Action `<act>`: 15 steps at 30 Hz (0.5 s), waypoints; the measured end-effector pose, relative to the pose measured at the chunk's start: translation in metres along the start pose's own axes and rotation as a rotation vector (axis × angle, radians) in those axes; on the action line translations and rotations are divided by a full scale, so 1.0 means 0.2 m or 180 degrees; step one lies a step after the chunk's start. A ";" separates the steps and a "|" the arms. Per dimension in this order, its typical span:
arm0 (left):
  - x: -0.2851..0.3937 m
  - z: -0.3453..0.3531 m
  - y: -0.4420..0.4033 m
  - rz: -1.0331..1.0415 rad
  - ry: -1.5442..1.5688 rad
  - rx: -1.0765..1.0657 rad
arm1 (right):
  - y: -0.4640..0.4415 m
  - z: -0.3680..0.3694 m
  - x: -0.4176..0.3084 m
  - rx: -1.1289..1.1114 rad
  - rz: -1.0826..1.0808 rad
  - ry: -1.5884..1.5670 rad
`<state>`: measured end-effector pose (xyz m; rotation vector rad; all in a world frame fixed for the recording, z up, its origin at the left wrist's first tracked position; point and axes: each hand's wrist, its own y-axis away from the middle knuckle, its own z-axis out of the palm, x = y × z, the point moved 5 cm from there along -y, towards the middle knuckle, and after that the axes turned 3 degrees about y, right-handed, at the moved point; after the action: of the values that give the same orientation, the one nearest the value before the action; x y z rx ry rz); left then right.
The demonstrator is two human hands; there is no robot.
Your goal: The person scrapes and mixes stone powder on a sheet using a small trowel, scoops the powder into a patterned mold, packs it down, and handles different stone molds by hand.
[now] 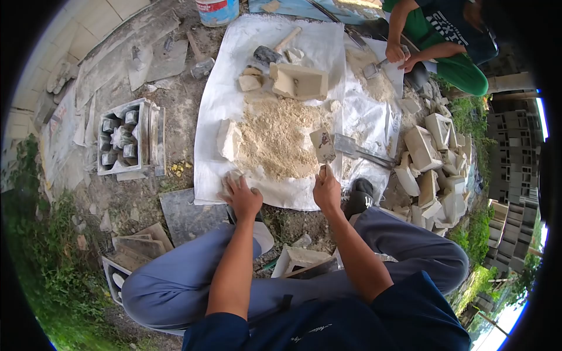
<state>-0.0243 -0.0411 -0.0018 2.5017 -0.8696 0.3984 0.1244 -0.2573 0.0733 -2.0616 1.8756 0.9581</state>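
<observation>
My left hand [241,198] lies with fingers spread at the near edge of a white woven sack [213,140] on the ground. In my right hand [327,190] is the handle of a flat-bladed scraper [322,146], its stained, squarish blade over the right side of a pile of tan crumbly powder [275,137]. A pale broken block piece [229,140] stands at the pile's left edge. Beyond the pile sits a larger broken hollow block [300,82], with a dark-headed hammer [267,55] behind it. Just right of the scraper rests a metal trowel or spatula [357,148].
Broken blocks [424,146] are heaped at right. A metal block mould [123,137] and another hammer [202,68] lie left. At upper right, a co-worker's hands [404,57] hold a tool over more powder. A bucket [217,11] stands at the back.
</observation>
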 end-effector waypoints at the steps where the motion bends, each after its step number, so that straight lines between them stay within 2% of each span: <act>1: 0.00 0.01 0.00 0.0017 -0.0040 0.0080 | 0.07 0.00 0.06 0.0031 0.0282 0.0102; 3: 0.02 0.00 0.00 0.0028 -0.0040 0.0060 | 0.16 0.15 0.18 0.0009 0.0557 -0.0054; 5: 0.02 -0.01 -0.01 0.0019 -0.0058 0.0050 | 0.19 0.24 0.13 0.0167 0.0576 -0.0024; 7: 0.02 -0.02 0.00 0.0013 -0.0069 0.0033 | 0.19 0.26 0.00 -0.0325 0.1319 -0.1163; 9: 0.01 -0.01 0.00 0.0037 -0.0084 0.0045 | 0.15 0.25 -0.12 -0.0491 0.1329 -0.1327; 11: 0.01 0.00 0.00 0.0048 -0.0076 0.0050 | 0.09 0.27 -0.24 -0.0756 0.0743 -0.1020; 13: 0.00 0.00 0.00 0.0025 0.0024 0.0006 | -0.02 0.33 -0.21 -0.0830 0.0774 -0.1081; 15: 0.00 0.00 -0.02 -0.0023 0.0059 0.0015 | -0.12 0.23 -0.27 -0.0216 -0.0400 0.0173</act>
<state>-0.0220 -0.0386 -0.0020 2.5007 -0.8529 0.4210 0.1330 -0.1839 0.0609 -2.2362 1.7373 0.9563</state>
